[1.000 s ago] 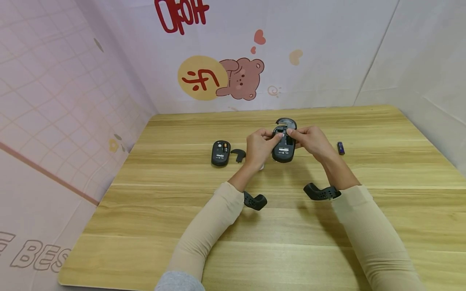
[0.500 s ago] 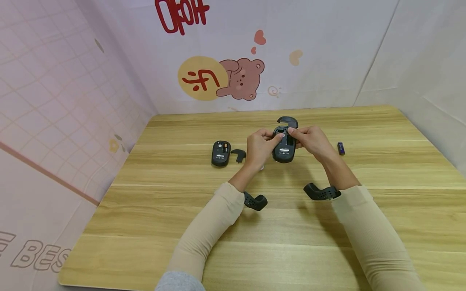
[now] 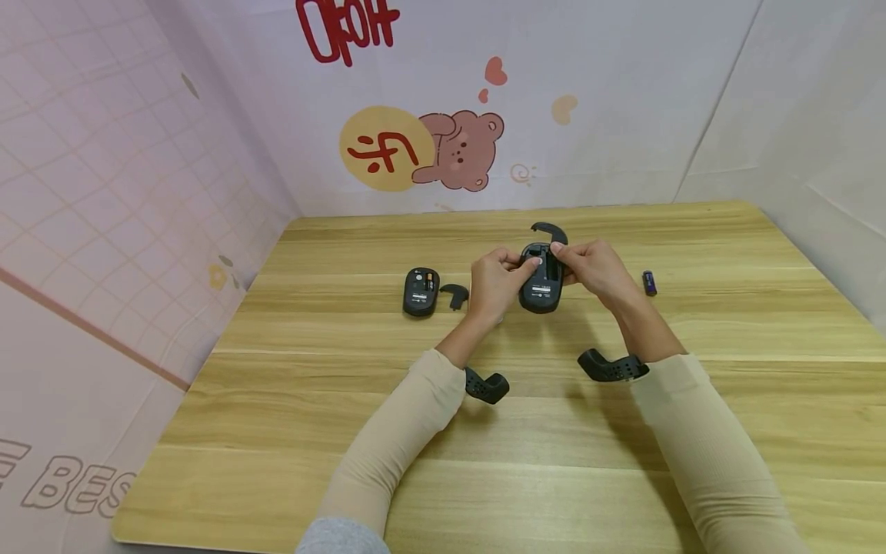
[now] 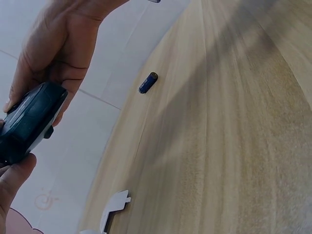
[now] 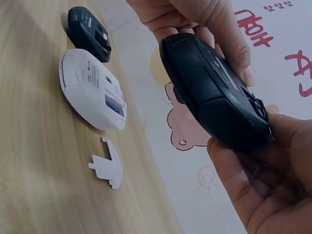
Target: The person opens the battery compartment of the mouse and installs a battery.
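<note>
A black computer mouse (image 3: 541, 292) is held up over the table, underside facing up, its battery slot uncovered. My left hand (image 3: 493, 283) grips its left side, thumb on the underside. At its upper right edge my right hand (image 3: 597, 269) pinches a black battery cover (image 3: 551, 230), whose curved end sticks out past the mouse. Fingers (image 5: 234, 180) of the right hand also lie along the mouse's side in the right wrist view. That view shows a white mouse (image 5: 90, 87) and a white cover (image 5: 108, 168) on the table; in the head view they are mostly hidden behind my left hand.
Left of my hands lies a second black mouse (image 3: 419, 296), underside up with a battery inside. Its black cover (image 3: 454, 295) lies beside it. A blue battery (image 3: 648, 283) lies right of my hands on the wooden table (image 3: 277, 415). A printed cloth (image 3: 602, 154) hangs behind.
The black cover has tilted and shifted slightly right in my right hand, showing more of the mouse's slot. The mouse has dipped slightly. Things on the table have stayed put.
</note>
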Tool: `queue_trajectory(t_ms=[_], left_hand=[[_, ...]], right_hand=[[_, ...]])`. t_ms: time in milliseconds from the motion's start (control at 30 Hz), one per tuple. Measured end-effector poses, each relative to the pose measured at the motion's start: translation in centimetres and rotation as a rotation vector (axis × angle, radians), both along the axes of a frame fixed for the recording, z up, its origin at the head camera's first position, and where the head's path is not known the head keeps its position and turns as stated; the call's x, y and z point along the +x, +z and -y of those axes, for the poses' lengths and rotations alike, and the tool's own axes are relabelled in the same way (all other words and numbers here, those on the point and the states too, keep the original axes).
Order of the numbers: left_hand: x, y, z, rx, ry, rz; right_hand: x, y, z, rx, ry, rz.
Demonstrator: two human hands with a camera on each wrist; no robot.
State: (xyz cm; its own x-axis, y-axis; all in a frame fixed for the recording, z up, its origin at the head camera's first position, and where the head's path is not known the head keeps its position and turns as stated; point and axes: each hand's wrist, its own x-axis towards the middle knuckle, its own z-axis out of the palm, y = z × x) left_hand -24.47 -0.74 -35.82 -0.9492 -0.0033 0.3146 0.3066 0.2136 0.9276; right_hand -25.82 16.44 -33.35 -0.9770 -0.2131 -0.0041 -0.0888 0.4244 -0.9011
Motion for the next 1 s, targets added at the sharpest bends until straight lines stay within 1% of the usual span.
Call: queue_trajectory(t_ms=[200,333,600,867,1000], left_hand=[[0.08,-0.14,0.0,-0.025,0.001,0.008],[0.11,-0.22,-0.04,-0.039,0.018,0.011],[0.24,-0.28,-0.2,-0.025,0.028,0.003],[0.15,-0.26,-0.46,-0.004,0.024,-0.022],[0.09,-0.29,-0.55,-0.005,0.032,-0.026]], right_hand=[[-0.06,-0.33,-0.02,0.012,-0.015,-0.005],[-0.02,-0.5,0.09,-0.004,-0.035,-0.007],[0.13,-0.69,0.24,-0.027,-0.08,-0.003],[0.16,-0.78,0.42,-0.074,-0.138,-0.002],[0.07,-0.73,0.67,-0.141,-0.197,-0.01]])
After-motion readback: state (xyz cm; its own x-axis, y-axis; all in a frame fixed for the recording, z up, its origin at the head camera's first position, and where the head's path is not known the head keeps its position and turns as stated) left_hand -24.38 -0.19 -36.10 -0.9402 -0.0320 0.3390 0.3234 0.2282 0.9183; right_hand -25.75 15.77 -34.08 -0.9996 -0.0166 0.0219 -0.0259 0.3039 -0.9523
